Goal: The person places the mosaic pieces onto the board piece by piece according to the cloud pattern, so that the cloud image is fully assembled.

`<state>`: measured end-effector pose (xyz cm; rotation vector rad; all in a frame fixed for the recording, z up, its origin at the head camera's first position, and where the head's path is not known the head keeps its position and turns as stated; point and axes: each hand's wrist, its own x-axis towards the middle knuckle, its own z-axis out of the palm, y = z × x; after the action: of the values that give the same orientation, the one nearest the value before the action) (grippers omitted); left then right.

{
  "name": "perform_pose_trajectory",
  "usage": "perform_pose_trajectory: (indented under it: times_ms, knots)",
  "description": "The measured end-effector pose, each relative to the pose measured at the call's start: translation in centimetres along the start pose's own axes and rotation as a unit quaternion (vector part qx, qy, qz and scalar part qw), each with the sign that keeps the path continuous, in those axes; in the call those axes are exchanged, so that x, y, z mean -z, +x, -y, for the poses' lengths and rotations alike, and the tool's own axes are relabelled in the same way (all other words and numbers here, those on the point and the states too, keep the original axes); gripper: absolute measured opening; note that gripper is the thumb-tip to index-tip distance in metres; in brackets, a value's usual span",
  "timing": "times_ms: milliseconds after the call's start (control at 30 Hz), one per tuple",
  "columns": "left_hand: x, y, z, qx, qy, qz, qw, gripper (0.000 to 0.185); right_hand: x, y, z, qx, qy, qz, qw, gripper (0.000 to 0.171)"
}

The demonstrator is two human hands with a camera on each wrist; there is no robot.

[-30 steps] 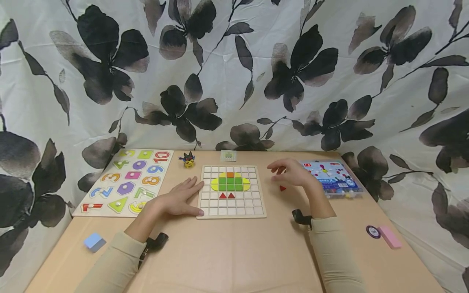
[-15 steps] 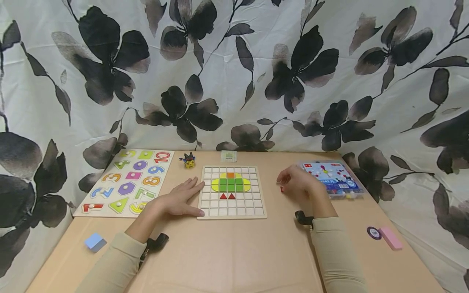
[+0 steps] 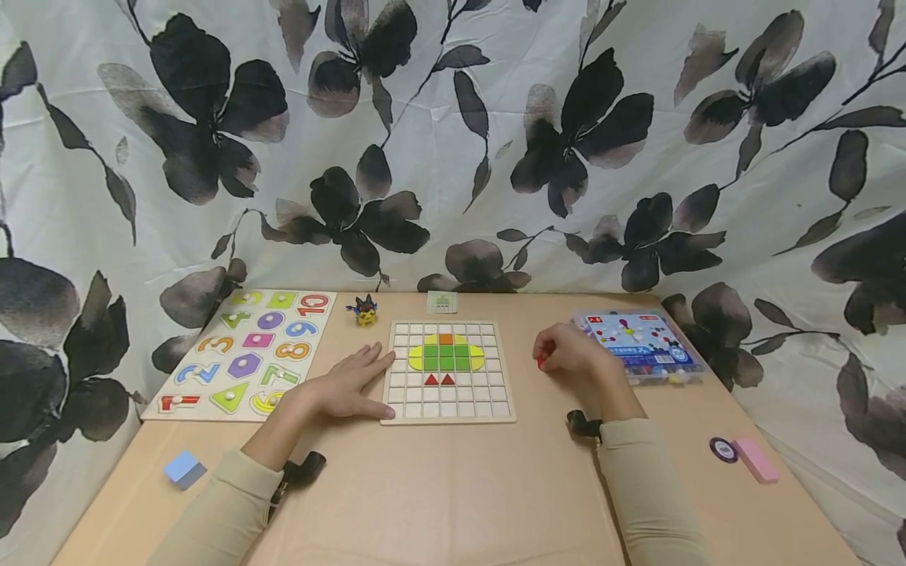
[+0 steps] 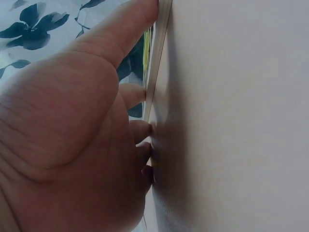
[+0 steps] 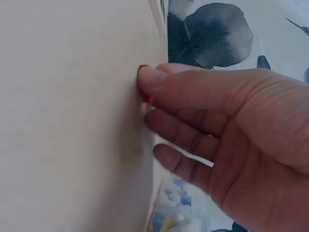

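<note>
While right hand (image 5: 212,140) pinches red piece (image 5: 145,99), left hand (image 3: 350,385) flat, steadying grid board (image 3: 447,405).

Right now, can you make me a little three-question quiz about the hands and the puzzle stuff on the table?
1. True or false: the left hand lies flat beside the grid board, fingers at its edge.
2. What does the right hand pinch? A) a small red piece B) the pink block C) the blue block
3. Fill in: the two red triangles on the grid sit just below the ______ squares.

Key
1. True.
2. A. The right wrist view shows the red piece between the fingertips, at the tabletop.
3. Green.
</note>
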<state>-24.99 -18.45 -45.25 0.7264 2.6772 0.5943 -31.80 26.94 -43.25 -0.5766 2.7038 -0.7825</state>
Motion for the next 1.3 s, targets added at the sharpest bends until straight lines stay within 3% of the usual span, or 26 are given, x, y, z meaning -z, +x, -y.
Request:
perform_pose_trajectory:
  times_ms: [167,467,667,767,967,1300]
  knots:
    - [0.0,0.0,0.0,-0.001,0.0,-0.003,1.0,0.109,-0.6,0.6,0.4,0.023,-0.006,-0.024,0.999,0.014]
    - [-0.1,0.0,0.0,0.001,0.0,-0.001,1.0,0.109,-1.5,1.5,0.7,0.051,0.054,-0.029,0.997,0.01]
    - [-0.1,0.0,0.0,0.006,0.003,0.003,1.0,0.109,-1.8,1.8,2.9,0.079,0.103,-0.082,0.988,0.014]
    - [-0.1,0.0,-0.1,0.007,0.003,0.003,1.0,0.109,-2.0,1.9,4.4,0.095,0.124,-0.087,0.984,0.016]
    - [-0.2,-0.1,0.0,0.007,0.004,0.002,1.0,0.109,-3.6,2.5,7.0,0.109,0.144,-0.08,0.98,0.012]
    - [-0.1,0.1,-0.1,0.01,0.004,0.003,0.9999,0.109,-6.5,3.6,9.3,0.131,0.112,-0.027,0.985,0.008]
